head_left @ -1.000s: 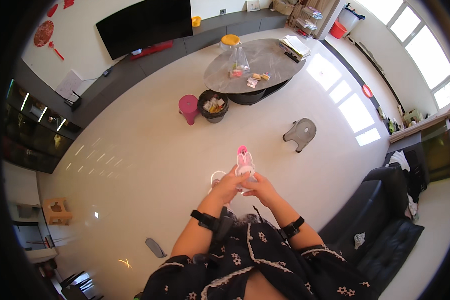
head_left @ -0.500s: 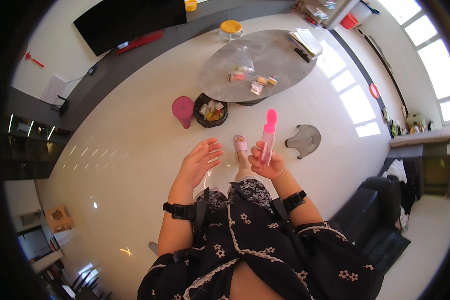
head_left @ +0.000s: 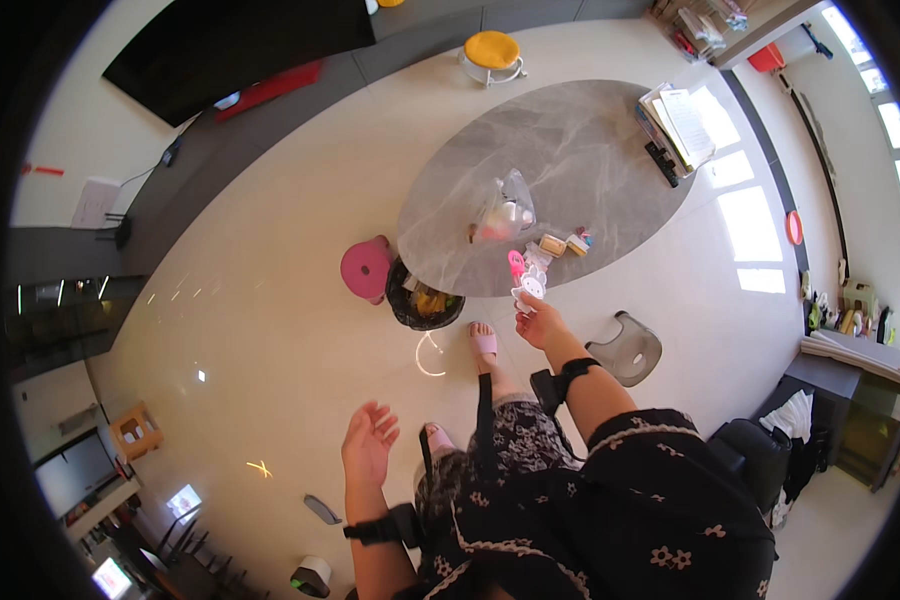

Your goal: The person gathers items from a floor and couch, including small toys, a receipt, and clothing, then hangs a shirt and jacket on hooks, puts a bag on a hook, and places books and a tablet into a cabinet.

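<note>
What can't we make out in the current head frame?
All head view:
- Rabbit-shaped item: lower part partly covered by the right grip.
- Bin: partly hidden under the tabletop.
- Clear bag: contents too small and blurred to identify.
- Television: cut off by the upper edge.
- Papers: print too small.

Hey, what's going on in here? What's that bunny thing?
A person's right hand holds a small white bunny-shaped thing with a pink top by the near edge of the gray oval table; whether it touches the table is unclear. The left hand is open and empty. On the table sit a clear plastic bag and a stack of papers. A pink stool stands beside the bin.
</note>
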Demonstrator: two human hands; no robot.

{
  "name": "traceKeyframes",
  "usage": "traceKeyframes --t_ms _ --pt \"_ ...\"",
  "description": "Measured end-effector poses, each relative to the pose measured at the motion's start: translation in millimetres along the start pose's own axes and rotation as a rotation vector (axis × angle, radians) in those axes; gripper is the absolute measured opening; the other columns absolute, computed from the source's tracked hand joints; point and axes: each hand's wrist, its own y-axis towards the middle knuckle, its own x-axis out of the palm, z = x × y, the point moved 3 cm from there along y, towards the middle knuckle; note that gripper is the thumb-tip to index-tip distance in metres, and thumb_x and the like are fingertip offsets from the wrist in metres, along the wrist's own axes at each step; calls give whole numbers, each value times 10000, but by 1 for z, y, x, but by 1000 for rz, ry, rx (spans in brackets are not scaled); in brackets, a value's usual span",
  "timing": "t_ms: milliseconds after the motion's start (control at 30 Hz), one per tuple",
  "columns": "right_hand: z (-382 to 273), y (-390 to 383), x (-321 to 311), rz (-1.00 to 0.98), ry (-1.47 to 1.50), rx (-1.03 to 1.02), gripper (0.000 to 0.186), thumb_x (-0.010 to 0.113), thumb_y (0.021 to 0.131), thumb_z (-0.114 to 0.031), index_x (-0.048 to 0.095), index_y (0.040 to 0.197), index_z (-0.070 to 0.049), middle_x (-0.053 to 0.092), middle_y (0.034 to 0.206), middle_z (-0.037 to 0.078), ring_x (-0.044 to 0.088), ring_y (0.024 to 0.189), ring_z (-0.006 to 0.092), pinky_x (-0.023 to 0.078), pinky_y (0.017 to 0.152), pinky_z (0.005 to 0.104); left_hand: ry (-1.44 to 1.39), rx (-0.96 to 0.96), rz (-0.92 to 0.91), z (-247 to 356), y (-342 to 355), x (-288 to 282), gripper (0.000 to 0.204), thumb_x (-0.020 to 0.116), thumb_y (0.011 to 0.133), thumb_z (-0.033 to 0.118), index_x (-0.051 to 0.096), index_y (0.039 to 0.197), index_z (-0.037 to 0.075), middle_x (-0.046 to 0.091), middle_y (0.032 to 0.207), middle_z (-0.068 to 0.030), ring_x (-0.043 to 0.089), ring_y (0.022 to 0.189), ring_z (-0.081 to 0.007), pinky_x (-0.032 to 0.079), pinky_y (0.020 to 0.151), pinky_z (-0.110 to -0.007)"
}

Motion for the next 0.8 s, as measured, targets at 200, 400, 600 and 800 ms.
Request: traceKeyframes --t_ms 200,400,600,800 --pt "-34 112 -8 339 76 -13 240 671 735 -200 514 903 -130 504 743 19 466 606 136 415 480 253 23 -138 200 -27 24 4 357 505 837 270 452 1128 70 527 1032 -89 517 906 -214 419 780 -345" --pt "-46 185 -13 414 -147 -152 287 643 745 -125 509 999 -121 533 838 43 513 675 151 440 512 281 81 -192 282 -33 39 18 342 505 838 247 452 1117 58 532 1024 -90 524 898 -214 424 774 -343" --pt "-27 211 -25 439 -75 -134 347 592 767 -80 485 1091 -144 540 876 53 542 738 186 478 595 312 114 -187 298 -34 47 28 341 510 834 259 462 1107 59 537 1023 -89 528 899 -215 425 777 -344" --pt "-36 169 -33 427 -298 -13 253 561 768 -99 533 1014 -152 565 821 -5 559 749 178 469 596 307 103 -141 243 -32 44 27 338 509 837 257 463 1109 61 536 1021 -90 529 896 -215 428 776 -341"
